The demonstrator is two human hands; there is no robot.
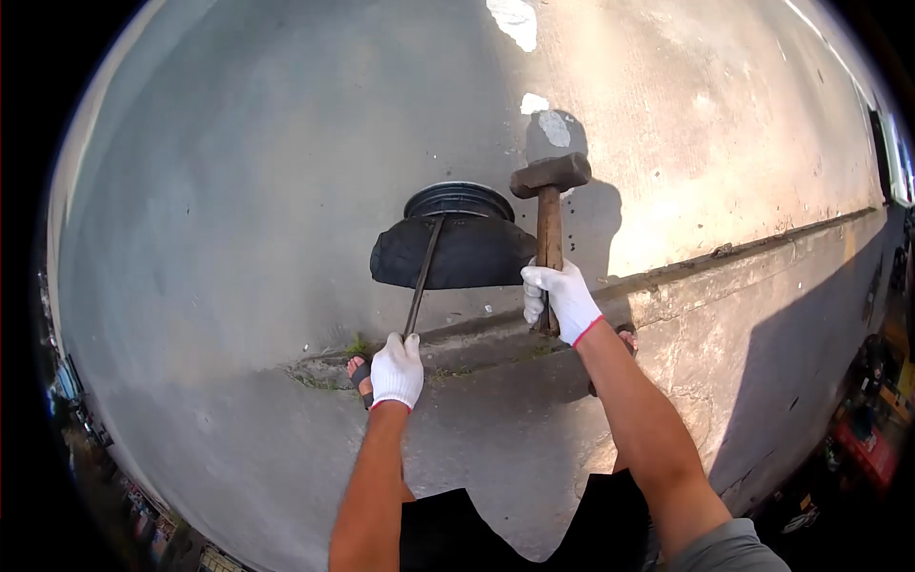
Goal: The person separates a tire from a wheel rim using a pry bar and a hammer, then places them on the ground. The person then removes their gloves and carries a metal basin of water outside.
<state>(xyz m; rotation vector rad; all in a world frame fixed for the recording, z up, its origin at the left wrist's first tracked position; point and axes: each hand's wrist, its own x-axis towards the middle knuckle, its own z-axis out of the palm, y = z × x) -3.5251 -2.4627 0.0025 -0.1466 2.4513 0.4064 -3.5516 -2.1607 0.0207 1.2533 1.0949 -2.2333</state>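
My left hand [397,370], in a white knitted glove, is closed around the lower end of a long metal bar [423,276]. The bar's far end rests against a black, bulging rubber piece [464,253], just below the round dark metal rim [459,199] joined to it. In my right hand [564,297], also gloved, is a sledgehammer [550,214], gripped low on its wooden handle. The hammer's head is up, beside the rim and apart from the bar. Whether the bar's tip is wedged in at the rim, I cannot tell.
Concrete ground [286,219] lies all around, part shaded and part sunlit. A cracked step edge [743,257] with small weeds runs past my sandalled feet [360,377]. White patches [515,21] mark the floor ahead. Red and dark clutter [865,448] stands at the far right.
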